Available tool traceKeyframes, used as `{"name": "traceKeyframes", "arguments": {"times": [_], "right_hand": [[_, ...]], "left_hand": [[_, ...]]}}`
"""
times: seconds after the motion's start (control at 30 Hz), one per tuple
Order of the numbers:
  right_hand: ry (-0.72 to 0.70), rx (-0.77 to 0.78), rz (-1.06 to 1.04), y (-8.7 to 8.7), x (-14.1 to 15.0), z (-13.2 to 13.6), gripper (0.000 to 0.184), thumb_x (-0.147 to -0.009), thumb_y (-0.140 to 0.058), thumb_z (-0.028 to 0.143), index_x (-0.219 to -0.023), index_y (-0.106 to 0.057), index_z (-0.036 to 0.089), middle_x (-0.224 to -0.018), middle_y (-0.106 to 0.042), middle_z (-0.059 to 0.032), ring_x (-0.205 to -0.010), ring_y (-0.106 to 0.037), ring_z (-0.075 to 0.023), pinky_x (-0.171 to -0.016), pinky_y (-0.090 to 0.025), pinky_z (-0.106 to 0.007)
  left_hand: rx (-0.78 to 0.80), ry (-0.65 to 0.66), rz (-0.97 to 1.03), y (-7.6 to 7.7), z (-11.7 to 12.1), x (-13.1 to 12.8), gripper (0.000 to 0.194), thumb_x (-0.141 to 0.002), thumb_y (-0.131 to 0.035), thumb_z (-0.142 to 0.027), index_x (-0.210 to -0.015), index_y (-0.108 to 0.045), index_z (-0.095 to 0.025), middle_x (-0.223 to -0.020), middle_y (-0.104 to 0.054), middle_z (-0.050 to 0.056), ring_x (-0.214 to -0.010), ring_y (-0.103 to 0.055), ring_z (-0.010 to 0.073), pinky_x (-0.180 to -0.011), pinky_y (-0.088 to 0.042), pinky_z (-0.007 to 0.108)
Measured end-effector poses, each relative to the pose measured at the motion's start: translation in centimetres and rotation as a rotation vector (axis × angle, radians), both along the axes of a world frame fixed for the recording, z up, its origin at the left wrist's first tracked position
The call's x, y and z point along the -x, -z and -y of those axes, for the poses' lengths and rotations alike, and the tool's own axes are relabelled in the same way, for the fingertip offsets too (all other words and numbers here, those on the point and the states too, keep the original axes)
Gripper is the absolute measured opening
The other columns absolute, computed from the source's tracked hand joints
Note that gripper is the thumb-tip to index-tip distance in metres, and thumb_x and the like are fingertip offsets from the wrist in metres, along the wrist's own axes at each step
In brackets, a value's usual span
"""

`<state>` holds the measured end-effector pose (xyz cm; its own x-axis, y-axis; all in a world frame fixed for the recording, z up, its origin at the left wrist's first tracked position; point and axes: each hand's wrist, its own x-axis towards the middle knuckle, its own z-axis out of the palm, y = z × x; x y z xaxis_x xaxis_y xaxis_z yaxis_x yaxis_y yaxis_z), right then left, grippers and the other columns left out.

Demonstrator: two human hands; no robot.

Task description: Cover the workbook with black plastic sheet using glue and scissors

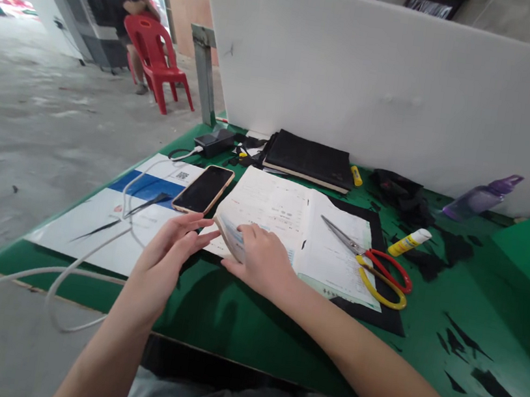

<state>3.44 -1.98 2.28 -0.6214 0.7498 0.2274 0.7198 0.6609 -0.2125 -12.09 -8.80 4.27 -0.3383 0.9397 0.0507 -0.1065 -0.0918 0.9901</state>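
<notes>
Open book [288,209] is placed directly under and ahead of the right hand [264,254], with its left edge met by the left hand [166,244]. The left part is raised as a bunch of pages [230,236] between the hands. Judged light, thin and floppy; easily creased or torn if pulled by one leaf. Best taken by the outer edge, with several leaves pinched together, spine supported.

Left hand: loosely opened, fingers nearly straight, page edge touched by the fingertips; no firm hold seen. Right hand: half curled, fingertips laid on the raised pages, thumb by the lower edge; whether the pages are pinched cannot be told.

Phone [204,188] is set just beyond the left hand. Scissors [361,248] are laid on the right-hand page, right of the right hand, with a glue stick [409,242] farther right.
</notes>
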Motion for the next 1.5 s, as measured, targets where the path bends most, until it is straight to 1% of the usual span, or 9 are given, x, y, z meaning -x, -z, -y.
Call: {"name": "traceKeyframes", "arguments": {"times": [0.13, 0.27, 0.37, 0.47, 0.67, 0.87, 1.1, 1.37, 1.5], "right_hand": [[0.012, 0.003, -0.033, -0.3, -0.8, -0.4, 0.037, -0.087, -0.053, 0.046, -0.106, -0.058, 0.015, -0.095, -0.068, -0.0087, -0.080, -0.063, -0.0211, -0.060, -0.039, -0.029], [0.035, 0.025, -0.017, -0.8, -1.3, -0.7, 0.037, -0.095, -0.036, 0.040, -0.083, -0.063, 0.017, -0.070, -0.065, -0.0033, -0.058, -0.056, -0.0132, -0.052, -0.025, -0.027], [0.085, 0.067, -0.014, -1.9, -1.7, -1.0, 0.036, -0.094, -0.037, 0.036, -0.074, -0.059, 0.017, -0.061, -0.060, -0.0019, -0.052, -0.049, -0.0113, -0.051, -0.021, -0.027], [0.121, 0.129, -0.050, -3.1, -2.2, -1.4, 0.032, -0.093, -0.040, 0.034, -0.072, -0.057, 0.017, -0.058, -0.056, -0.0005, -0.052, -0.045, -0.0110, -0.052, -0.022, -0.027], [0.118, 0.159, -0.100, -3.8, -2.6, -1.9, 0.029, -0.092, -0.041, 0.033, -0.071, -0.054, 0.017, -0.059, -0.054, 0.0003, -0.052, -0.042, -0.0104, -0.052, -0.023, -0.026], [0.084, 0.146, -0.091, -3.3, -2.5, -1.7, 0.030, -0.092, -0.040, 0.034, -0.072, -0.055, 0.017, -0.060, -0.057, -0.0006, -0.053, -0.044, -0.0112, -0.052, -0.023, -0.027], [0.045, 0.144, -0.031, -2.8, -1.9, -1.4, 0.030, -0.093, -0.041, 0.034, -0.077, -0.058, 0.017, -0.065, -0.062, -0.0031, -0.057, -0.053, -0.0131, -0.055, -0.027, -0.027], [-0.049, 0.143, -0.091, -0.7, -1.2, -1.3, 0.033, -0.093, -0.042, 0.039, -0.088, -0.064, 0.015, -0.067, -0.065, -0.0031, -0.059, -0.058, -0.0138, -0.053, -0.030, -0.026], [-0.052, 0.125, -0.126, 0.1, -1.0, -1.3, 0.034, -0.092, -0.042, 0.040, -0.083, -0.064, 0.015, -0.063, -0.064, -0.0018, -0.057, -0.056, -0.0120, -0.053, -0.030, -0.025]], "left_hand": [[-0.026, -0.055, -0.145, 0.2, 0.4, -0.1, 0.026, -0.087, -0.056, -0.036, -0.107, -0.060, -0.019, -0.106, -0.067, 0.006, -0.106, -0.064, 0.0242, -0.099, -0.046, 0.040], [-0.046, -0.226, -0.593, 1.2, 1.7, -0.5, 0.022, -0.092, -0.047, -0.032, -0.100, -0.063, -0.021, -0.100, -0.068, 0.004, -0.099, -0.064, 0.0222, -0.090, -0.050, 0.035], [-0.161, -0.012, -0.911, 2.8, 2.7, -1.3, 0.022, -0.092, -0.044, -0.025, -0.102, -0.063, -0.021, -0.103, -0.068, 0.006, -0.099, -0.064, 0.0219, -0.089, -0.052, 0.035], [-0.310, 0.193, -1.145, 4.4, 3.3, -2.8, 0.025, -0.091, -0.045, -0.019, -0.109, -0.063, -0.019, -0.116, -0.067, 0.008, -0.113, -0.060, 0.0231, -0.099, -0.049, 0.040], [-0.324, 0.287, -1.469, 5.6, 3.3, -5.6, 0.037, -0.091, -0.046, -0.022, -0.126, -0.056, -0.015, -0.133, -0.059, 0.010, -0.126, -0.052, 0.0277, -0.103, -0.047, 0.050], [-0.318, 0.327, -1.550, 5.5, 3.1, -6.4, 0.043, -0.090, -0.049, -0.024, -0.131, -0.052, -0.011, -0.137, -0.055, 0.010, -0.129, -0.049, 0.0299, -0.102, -0.047, 0.052], [-0.248, 0.245, -1.469, 5.7, 3.6, -7.9, 0.036, -0.092, -0.048, -0.027, -0.123, -0.058, -0.014, -0.127, -0.063, 0.008, -0.121, -0.055, 0.0296, -0.105, -0.042, 0.054], [-0.234, 0.229, -1.444, 5.8, 3.8, -8.1, 0.035, -0.089, -0.051, -0.024, -0.121, -0.061, -0.013, -0.123, -0.064, 0.012, -0.113, -0.059, 0.0284, -0.101, -0.047, 0.048], [-0.230, 0.245, -1.418, 5.9, 4.1, -7.9, 0.032, -0.089, -0.052, -0.024, -0.118, -0.062, -0.015, -0.122, -0.065, 0.011, -0.112, -0.060, 0.0281, -0.101, -0.047, 0.048]]}}
